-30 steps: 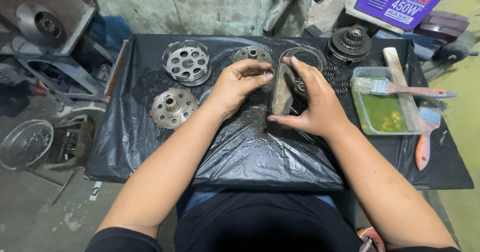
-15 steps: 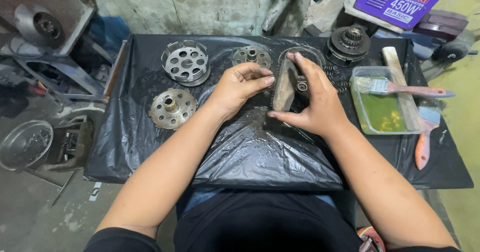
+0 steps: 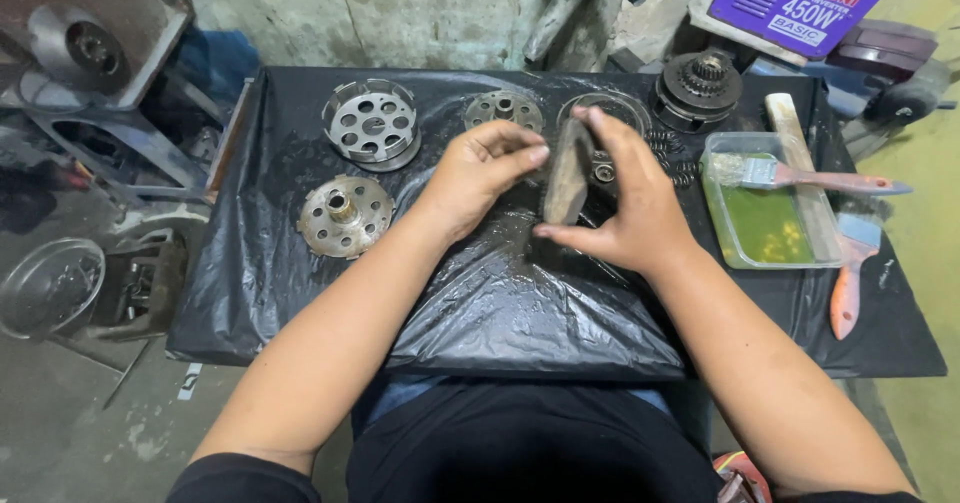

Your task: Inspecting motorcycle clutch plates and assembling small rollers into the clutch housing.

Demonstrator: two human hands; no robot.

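The right hand held a stack of thin round plates on edge, fingers wrapped over the top and thumb under its near side. The left hand, fingers curled narrow, touched the stack's left face. The stack hung just above the tabletop, left of the green tray. The plates looked oily, so one could have slipped loose and rolled off.

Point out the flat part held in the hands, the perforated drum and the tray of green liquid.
flat part (image 3: 567, 173), head view, its grey face.
perforated drum (image 3: 371, 124), head view, its holed top.
tray (image 3: 722, 225), head view, its left rim.
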